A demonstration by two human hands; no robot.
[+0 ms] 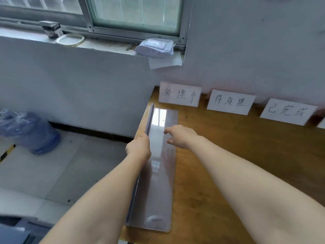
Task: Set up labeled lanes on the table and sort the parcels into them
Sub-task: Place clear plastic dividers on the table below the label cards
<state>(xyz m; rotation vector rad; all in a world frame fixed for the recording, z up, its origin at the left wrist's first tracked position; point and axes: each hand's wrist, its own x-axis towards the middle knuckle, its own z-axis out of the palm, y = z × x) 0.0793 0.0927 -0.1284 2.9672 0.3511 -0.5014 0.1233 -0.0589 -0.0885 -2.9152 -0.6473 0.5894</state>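
Observation:
A long clear plastic divider (158, 191) with an upright left wall lies along the left edge of the wooden table (228, 155). My left hand (139, 147) grips the top of that upright wall. My right hand (181, 136) hovers over the flat part with loosely bent fingers and holds nothing. Three handwritten white label cards lean on the wall at the back of the table: the left card (179, 94), the middle card (230, 102) and the right card (288, 111). No parcels are in view.
The table's left edge drops to a tiled floor where a blue water jug (33, 132) lies. On the windowsill above sit a wet-wipe pack (154, 47), a tape roll (70, 39) and a small dark box (51, 29).

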